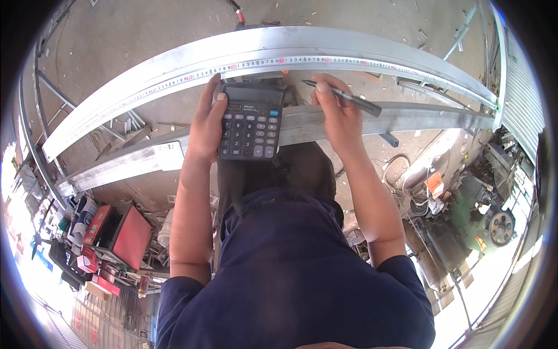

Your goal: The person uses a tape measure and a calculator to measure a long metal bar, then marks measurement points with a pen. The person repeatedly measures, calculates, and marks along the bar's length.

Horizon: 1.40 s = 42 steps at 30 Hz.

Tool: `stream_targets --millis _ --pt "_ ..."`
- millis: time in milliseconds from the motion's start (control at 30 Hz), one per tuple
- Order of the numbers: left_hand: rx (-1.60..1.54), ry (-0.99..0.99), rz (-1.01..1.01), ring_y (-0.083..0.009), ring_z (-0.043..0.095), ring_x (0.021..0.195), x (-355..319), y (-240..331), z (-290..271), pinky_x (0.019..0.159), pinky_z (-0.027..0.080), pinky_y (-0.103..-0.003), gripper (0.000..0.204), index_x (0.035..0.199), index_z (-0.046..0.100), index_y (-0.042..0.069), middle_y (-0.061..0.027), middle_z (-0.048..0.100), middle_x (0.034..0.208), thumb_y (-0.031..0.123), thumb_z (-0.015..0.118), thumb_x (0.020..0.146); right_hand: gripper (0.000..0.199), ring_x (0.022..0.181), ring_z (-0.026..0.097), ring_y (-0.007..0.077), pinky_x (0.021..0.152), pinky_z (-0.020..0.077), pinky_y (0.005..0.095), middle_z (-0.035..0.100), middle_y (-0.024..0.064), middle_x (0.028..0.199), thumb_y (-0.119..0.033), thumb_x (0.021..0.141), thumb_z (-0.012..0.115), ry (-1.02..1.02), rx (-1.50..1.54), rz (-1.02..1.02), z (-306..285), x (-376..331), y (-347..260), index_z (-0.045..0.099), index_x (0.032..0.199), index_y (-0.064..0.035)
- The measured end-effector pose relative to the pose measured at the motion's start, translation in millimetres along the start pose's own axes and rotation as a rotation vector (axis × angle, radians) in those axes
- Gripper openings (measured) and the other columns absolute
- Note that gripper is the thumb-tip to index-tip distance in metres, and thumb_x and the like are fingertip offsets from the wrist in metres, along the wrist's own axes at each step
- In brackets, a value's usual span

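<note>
My left hand (208,125) grips a dark grey calculator (251,122) by its left edge, with the thumb on its front and the keys facing up. In my right hand (340,119) is a dark marker pen (360,103), pinched between thumb and fingers, its tip pointing left. Just beyond both hands, a long silver metal bar (279,39) runs across the view. Along its near side lies a white measuring tape (302,60) with black and red markings. Under my forearms and the calculator passes a second metal beam (302,125).
Small offcuts and scraps lie on the concrete floor (157,41) beyond the bar. A red toolbox (125,235) and cartons stand at lower left. Green machinery with a round wheel (501,228) is at the right, near cables (397,170). A corrugated metal wall (523,87) rises at far right.
</note>
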<state>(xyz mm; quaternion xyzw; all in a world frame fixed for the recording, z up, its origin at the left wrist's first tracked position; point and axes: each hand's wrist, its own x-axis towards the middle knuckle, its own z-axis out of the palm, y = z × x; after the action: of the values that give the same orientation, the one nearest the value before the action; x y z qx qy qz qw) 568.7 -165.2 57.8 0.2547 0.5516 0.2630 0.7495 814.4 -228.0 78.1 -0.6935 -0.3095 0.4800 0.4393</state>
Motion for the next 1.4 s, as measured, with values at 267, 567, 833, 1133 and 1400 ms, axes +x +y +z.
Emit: stream_targets --millis 267,567,833,1133,1400 --pt "-0.012 -0.034 -0.014 -0.0136 0.065 0.108 18 -4 -18 0.092 0.054 -0.028 0.062 0.166 0.025 0.007 -0.014 0.064 0.132 0.018 0.05 0.111 0.03 0.072 0.055 0.005 0.065 0.0439 0.0246 0.065 -0.0003 0.079 -0.029 0.103 0.064 -0.031 -0.001 -0.041 31 57 1 0.069 0.108 -0.0002" --pt "0.013 -0.053 -0.043 -0.0131 0.064 0.108 29 -8 -27 0.094 0.052 -0.028 0.061 0.165 0.026 0.004 -0.0151 0.065 0.129 0.016 0.05 0.11 0.023 0.059 0.054 0.0047 0.055 0.0414 0.0251 0.064 -0.0006 0.064 -0.024 0.101 0.068 -0.045 -0.168 -0.168 51 90 22 0.068 0.098 -0.0008" --pt "0.067 -0.014 -0.013 -0.0117 0.064 0.106 32 -5 -23 0.09 0.053 -0.027 0.057 0.164 0.035 0.01 -0.0139 0.064 0.131 0.018 0.052 0.11 0.023 0.054 0.06 0.0105 0.051 0.0442 0.0287 0.065 0.0051 0.062 -0.022 0.101 0.068 -0.02 -0.31 -0.265 52 94 27 0.067 0.094 -0.0006" --pt "0.077 -0.023 -0.03 -0.0089 0.063 0.098 32 -2 -25 0.088 0.051 -0.024 0.06 0.164 0.028 0.002 -0.0103 0.069 0.114 0.016 0.05 0.11 0.019 0.053 0.062 0.0132 0.051 0.046 0.0299 0.063 0.0053 0.06 -0.018 0.1 0.07 0.0 -0.356 -0.362 52 99 35 0.067 0.093 -0.0013" --pt "0.009 -0.049 -0.033 -0.0093 0.064 0.096 32 -3 -24 0.086 0.052 -0.024 0.061 0.164 0.027 0.002 -0.0108 0.069 0.113 0.017 0.05 0.11 0.02 0.05 0.062 0.0168 0.05 0.0464 0.0312 0.063 0.0063 0.058 -0.019 0.1 0.07 -0.016 -0.437 -0.352 51 95 29 0.067 0.092 -0.001"
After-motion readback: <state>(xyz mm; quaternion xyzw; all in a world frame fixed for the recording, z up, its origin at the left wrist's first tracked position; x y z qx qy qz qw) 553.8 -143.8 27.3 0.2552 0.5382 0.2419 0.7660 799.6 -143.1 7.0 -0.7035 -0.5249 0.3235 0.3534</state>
